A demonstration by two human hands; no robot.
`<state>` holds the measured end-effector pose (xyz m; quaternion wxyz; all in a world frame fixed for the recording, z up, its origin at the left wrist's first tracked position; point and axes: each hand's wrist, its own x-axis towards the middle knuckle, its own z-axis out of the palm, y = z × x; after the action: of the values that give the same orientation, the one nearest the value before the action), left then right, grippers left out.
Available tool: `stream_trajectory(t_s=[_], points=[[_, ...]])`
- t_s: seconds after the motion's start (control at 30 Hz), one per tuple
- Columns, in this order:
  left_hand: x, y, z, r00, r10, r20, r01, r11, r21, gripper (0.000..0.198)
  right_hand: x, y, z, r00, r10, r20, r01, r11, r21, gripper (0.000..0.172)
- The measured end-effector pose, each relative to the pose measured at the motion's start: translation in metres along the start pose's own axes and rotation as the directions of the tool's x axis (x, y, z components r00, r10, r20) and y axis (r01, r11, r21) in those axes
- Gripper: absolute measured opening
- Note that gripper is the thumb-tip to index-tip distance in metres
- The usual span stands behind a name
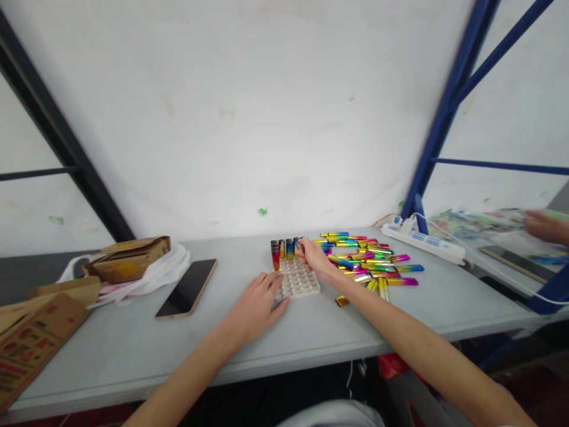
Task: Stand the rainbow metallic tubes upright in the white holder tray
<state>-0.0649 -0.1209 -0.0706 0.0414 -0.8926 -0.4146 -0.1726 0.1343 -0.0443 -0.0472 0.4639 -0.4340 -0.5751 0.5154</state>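
A pale tray [299, 284] with rows of round holes lies on the grey table. Several shiny lighters [281, 248] stand upright in its back row and back left corner. My left hand [262, 299] rests at the tray's left front edge, fingers spread, holding nothing. At the back right of the tray, my right hand [311, 256] has its fingers closed round the top of a lighter [299, 246], mostly hidden by the fingers. Right of the tray, a loose pile of metallic rainbow-coloured lighters [377, 258] is spread over the table.
A phone [187, 289] lies left of the tray. Further left are an open cardboard box [133, 259] on a white plastic bag [171, 267] and more cardboard [40, 332]. A power strip [424, 242] lies at the back right; another person's hand [544, 226] shows beyond a blue frame [444, 112].
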Motion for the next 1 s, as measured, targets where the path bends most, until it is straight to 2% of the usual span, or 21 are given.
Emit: stream_trajectory(t_s=[0.13, 0.23, 0.33, 0.43, 0.53, 0.6, 0.63, 0.73, 0.87, 1.0], points=[[0.0, 0.0, 0.001, 1.0, -0.001, 0.002, 0.001, 1.0, 0.009, 0.047, -0.001, -0.001, 0.0, 1.0, 0.004, 0.003, -0.004, 1.0, -0.02, 0.05], [0.0, -0.001, 0.001, 1.0, -0.003, 0.014, 0.003, 1.0, 0.017, 0.05, 0.001, -0.003, -0.002, 0.999, -0.014, 0.05, 0.012, 0.999, 0.035, 0.055], [0.0, -0.001, 0.001, 1.0, -0.004, 0.013, 0.004, 1.0, 0.013, 0.05, 0.002, -0.007, -0.003, 0.986, -0.134, 0.104, 0.127, 0.989, 0.071, 0.053], [0.001, 0.001, -0.001, 1.0, -0.008, 0.017, 0.008, 1.0, 0.007, 0.05, 0.003, -0.013, -0.005, 0.956, -0.262, 0.134, 0.27, 0.961, -0.05, 0.051], [0.001, 0.002, -0.002, 1.0, -0.004, 0.006, 0.004, 1.0, 0.001, 0.048, 0.004, -0.022, -0.009, 0.887, -0.443, 0.127, 0.46, 0.828, -0.32, 0.042], [0.001, 0.003, -0.002, 1.0, -0.001, -0.002, 0.001, 1.0, -0.002, 0.048, 0.006, -0.029, -0.013, 0.836, -0.529, 0.146, 0.526, 0.696, -0.488, 0.034], [0.001, 0.003, -0.002, 1.0, -0.001, -0.003, 0.001, 1.0, -0.001, 0.047, 0.008, -0.032, -0.014, 0.825, -0.538, 0.17, 0.533, 0.641, -0.552, 0.031], [0.001, 0.002, -0.001, 1.0, -0.003, 0.003, 0.003, 1.0, 0.006, 0.047, 0.015, -0.041, -0.017, 0.831, -0.488, 0.269, 0.526, 0.528, -0.667, 0.025], [0.0, 0.002, 0.001, 1.0, -0.005, -0.013, 0.005, 1.0, 0.007, 0.047, 0.025, -0.044, -0.017, 0.838, -0.424, 0.343, 0.522, 0.44, -0.731, 0.02], [0.0, 0.003, 0.001, 1.0, -0.001, -0.019, 0.001, 1.0, 0.007, 0.047, 0.03, -0.042, -0.015, 0.817, -0.359, 0.451, 0.566, 0.355, -0.744, 0.019]])
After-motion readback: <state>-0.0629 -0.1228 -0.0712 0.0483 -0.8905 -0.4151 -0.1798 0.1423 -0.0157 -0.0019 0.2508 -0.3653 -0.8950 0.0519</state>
